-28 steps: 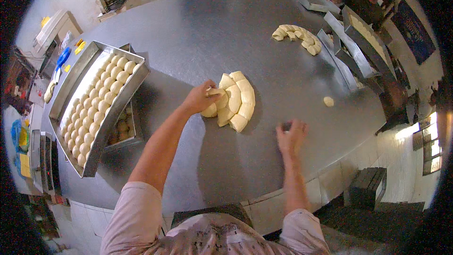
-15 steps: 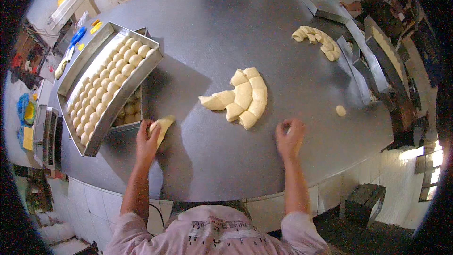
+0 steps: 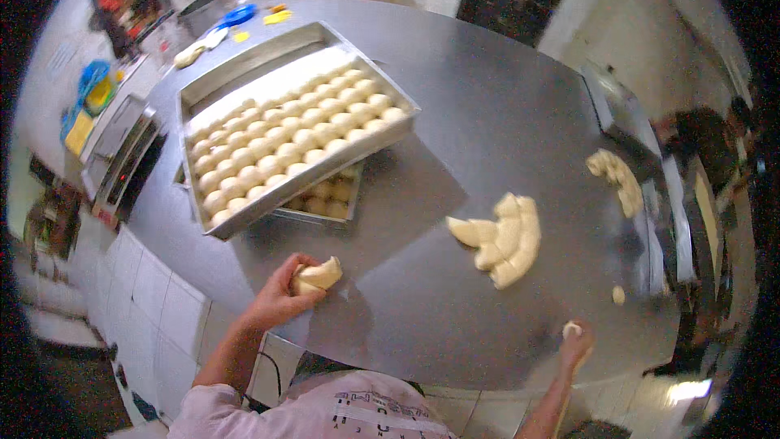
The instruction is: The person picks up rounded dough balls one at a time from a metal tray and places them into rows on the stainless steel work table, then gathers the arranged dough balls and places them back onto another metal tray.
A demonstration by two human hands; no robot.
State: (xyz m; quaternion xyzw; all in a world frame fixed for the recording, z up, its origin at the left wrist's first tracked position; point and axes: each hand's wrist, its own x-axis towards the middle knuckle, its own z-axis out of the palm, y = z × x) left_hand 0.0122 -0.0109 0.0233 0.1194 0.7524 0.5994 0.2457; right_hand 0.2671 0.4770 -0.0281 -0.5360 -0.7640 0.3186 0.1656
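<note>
So the right hand (image 3: 577, 345) is hanging out near the front edge of the worktop (image 3: 422, 309), fingers curling inward, and a small pale bit (image 3: 572, 328) is showing at them, but it's all looking pretty blurry, so I honestly can't tell whether that grip is closing on it. The left hand (image 3: 280, 297) is sitting a little farther in, and its grip is wrapping thumb and fingers around a chunk of soft cream-coloured dough (image 3: 319, 276), with one end poking out past the fingertips. Off to the right, a small dough lump (image 3: 618, 295) is lying on its own. Toward the middle, a block of cut dough (image 3: 513, 240) is lying flat on the worktop, well apart from the left hand, its pieces joining edge to edge in a rough fan and one arm pointing left. Beyond the left hand, a lower tray (image 3: 354, 199) is peeking out with some dough balls in it, and a big metal tray (image 3: 260, 61) is sitting askew over it, holding rows of round dough balls (image 3: 288, 150). Over on the right, a curved strip of dough pieces (image 3: 627, 187) is lying close to some metal trays (image 3: 654, 236), and way back left a blue item (image 3: 239, 15) and a yellow thing (image 3: 278, 18) are sitting near the far edge
</note>
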